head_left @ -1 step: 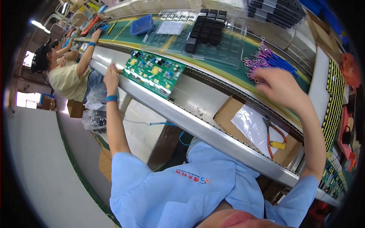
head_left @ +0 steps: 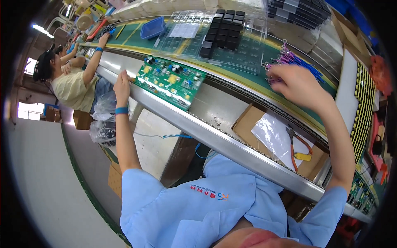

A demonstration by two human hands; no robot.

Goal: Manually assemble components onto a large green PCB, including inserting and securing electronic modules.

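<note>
A green circuit board [head_left: 169, 84] populated with small parts lies across the conveyor rails. At its left edge, my left hand [head_left: 121, 89] has its fingers closed on the board's corner. My right hand [head_left: 298, 84] is over the right part of the bench, fingers curled, beside a bundle of blue and purple wires [head_left: 295, 62] with ring terminals. The hand covers part of that bundle, and whatever its fingers hold is hidden.
Behind the board sit clear plastic trays [head_left: 252, 45] with black block-shaped parts [head_left: 223, 35], and a blue bin [head_left: 152, 27]. Orange-handled cutters [head_left: 293, 151] lie in a cardboard box [head_left: 244, 122] between the rails. Yellow-black strips [head_left: 360, 111] stand at right. A co-worker [head_left: 72, 84] works at left.
The circuit board has slid slightly to the right. My right hand has shifted a little to the left along the wire bundle. My left hand has hardly moved.
</note>
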